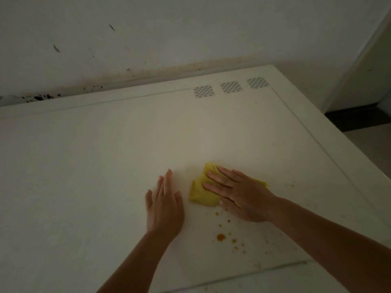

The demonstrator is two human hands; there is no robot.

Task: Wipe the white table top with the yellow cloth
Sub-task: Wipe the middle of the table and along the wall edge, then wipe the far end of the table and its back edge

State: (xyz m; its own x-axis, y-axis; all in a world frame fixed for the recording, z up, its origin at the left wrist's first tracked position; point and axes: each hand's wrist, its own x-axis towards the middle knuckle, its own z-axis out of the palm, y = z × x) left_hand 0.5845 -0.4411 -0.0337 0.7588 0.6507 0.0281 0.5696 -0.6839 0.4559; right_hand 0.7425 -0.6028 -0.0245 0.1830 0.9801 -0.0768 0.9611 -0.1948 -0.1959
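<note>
A crumpled yellow cloth [200,192] lies on the white table top [95,155], right of centre. My right hand [239,193] presses flat on top of it, fingers spread and pointing left; part of the cloth is hidden under the palm. My left hand [164,205] rests flat on the bare table just left of the cloth, fingers together, holding nothing. Several orange drops [221,237] dot the table just below the cloth and my right hand.
Three checkered squares [231,87] sit near the table's far right corner. A stained white wall [148,39] runs along the far edge, with dark marks at its base. The table's right edge drops to a dark floor gap [359,117].
</note>
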